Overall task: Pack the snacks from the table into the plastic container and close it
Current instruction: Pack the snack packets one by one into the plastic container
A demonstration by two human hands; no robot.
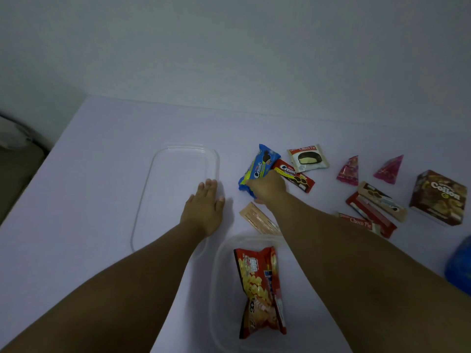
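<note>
A clear plastic container point(216, 276) sits near me with a red snack bag point(260, 291) lying inside. Its clear lid point(158, 179) lies flat to the left. My left hand point(204, 210) rests flat on the table, fingers spread, at the lid's right edge. My right hand point(267, 187) is closed on the lower end of a blue Creamo cookie pack point(257, 166). A red Creamo pack point(295, 177) lies just right of it. A beige wafer pack point(257, 221) lies under my right forearm.
Further right lie a Choco Pie point(308, 157), two pink triangular packets point(348, 171) point(390, 169), a brown Collon box point(438, 197), red and beige biscuit packs point(377, 207), another Choco Pie point(359, 221) and something blue point(458, 263) at the right edge. The table's left edge point(38, 169) drops off.
</note>
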